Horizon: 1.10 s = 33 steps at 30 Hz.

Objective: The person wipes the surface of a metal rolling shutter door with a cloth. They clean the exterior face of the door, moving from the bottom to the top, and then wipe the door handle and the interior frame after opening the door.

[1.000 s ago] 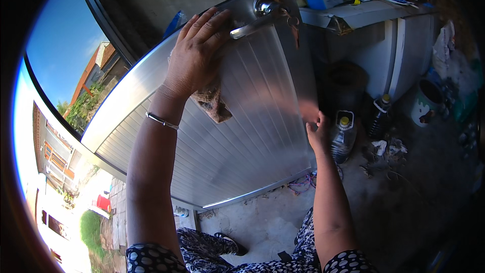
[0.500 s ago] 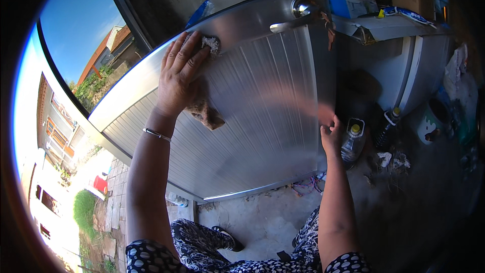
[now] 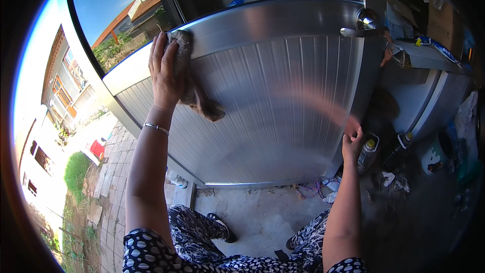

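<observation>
A: Left hand (image 3: 166,82)?
B: Clamped on crumpled grey-brown fabric cloth (image 3: 193,93), against upper left of silver ribbed metal door (image 3: 262,126).
A: Right hand (image 3: 352,145)?
B: At door's right edge, fingers bent; can't tell if gripping.

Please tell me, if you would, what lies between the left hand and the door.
A grey-brown cloth lies between the left hand and the door, as the head view shows.

Pretty dim on the right, with a blotchy grey floor (image 3: 250,220) and a pale cabinet (image 3: 447,102) with a cluttered top. Way brighter out left: sunlit paving (image 3: 121,141), grass (image 3: 76,173), plus a building (image 3: 57,70) with an orange-framed window (image 3: 62,96).
</observation>
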Tool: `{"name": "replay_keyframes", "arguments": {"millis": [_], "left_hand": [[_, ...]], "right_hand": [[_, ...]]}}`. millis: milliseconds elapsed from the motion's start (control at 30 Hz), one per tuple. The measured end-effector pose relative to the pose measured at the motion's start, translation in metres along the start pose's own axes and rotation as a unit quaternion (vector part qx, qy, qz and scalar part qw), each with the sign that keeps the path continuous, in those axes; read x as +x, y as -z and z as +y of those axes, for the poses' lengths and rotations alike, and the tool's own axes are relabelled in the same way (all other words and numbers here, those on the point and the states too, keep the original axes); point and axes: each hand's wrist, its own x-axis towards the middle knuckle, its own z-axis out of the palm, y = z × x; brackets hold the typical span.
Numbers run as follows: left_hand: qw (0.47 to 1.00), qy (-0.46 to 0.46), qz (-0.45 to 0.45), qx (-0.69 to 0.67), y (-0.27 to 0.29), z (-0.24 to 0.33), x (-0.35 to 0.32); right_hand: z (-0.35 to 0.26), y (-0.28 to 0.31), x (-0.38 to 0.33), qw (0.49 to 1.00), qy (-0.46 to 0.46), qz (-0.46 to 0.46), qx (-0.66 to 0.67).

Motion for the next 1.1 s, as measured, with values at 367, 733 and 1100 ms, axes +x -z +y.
{"name": "replay_keyframes", "arguments": {"millis": [367,733,1100], "left_hand": [[0.963,0.249,0.092,-0.035,0.031,-0.090,-0.055],[0.908,0.392,0.146,-0.035,0.055,-0.170,-0.086],[0.992,0.125,0.012,0.017,0.008,0.004,0.008]], "right_hand": [[0.002,-0.006,0.006,1.000,0.002,0.017,-0.027],[0.001,-0.014,0.006,0.988,0.023,0.057,-0.141],[-0.002,-0.011,0.003,0.991,-0.007,0.028,-0.134]]}}
